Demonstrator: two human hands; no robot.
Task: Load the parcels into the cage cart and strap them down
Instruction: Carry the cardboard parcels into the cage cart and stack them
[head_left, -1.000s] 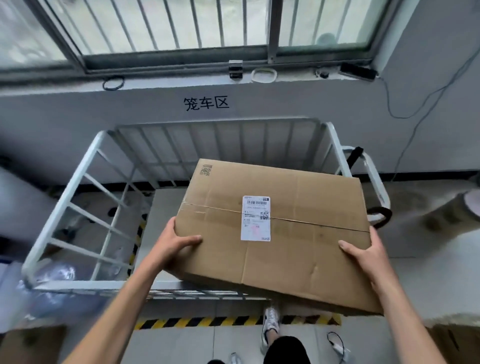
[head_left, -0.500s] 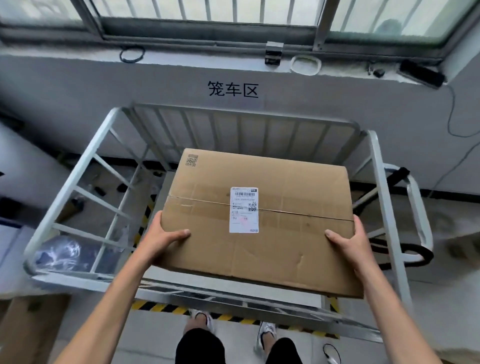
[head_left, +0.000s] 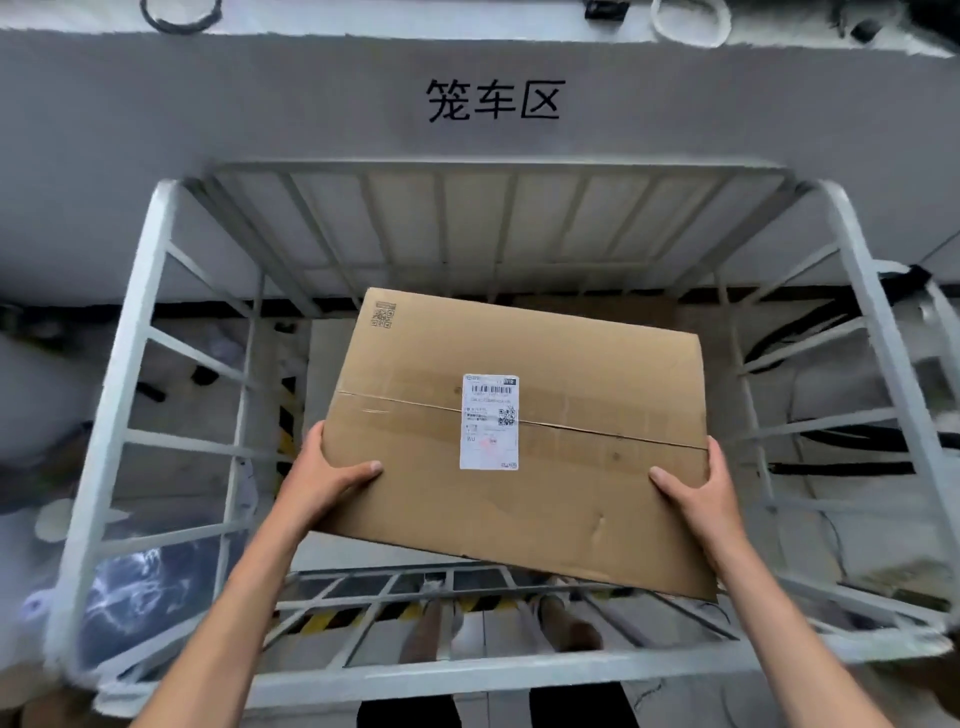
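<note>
Grey wall (head_left: 260, 130) backs a white cage cart (head_left: 130, 364); between its rails, left hand (head_left: 322, 483) and right hand (head_left: 701, 493) grip a labelled cardboard parcel (head_left: 571, 493), thumbs on top, fingers hidden beneath.

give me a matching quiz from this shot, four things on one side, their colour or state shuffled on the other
1 cardboard box
2 shipping label
3 cage cart
4 left hand

a white, stuck on the top face
b pale metal bars
c gripping a box edge
d brown, seam across the top

Pairs: 1-d, 2-a, 3-b, 4-c
</note>
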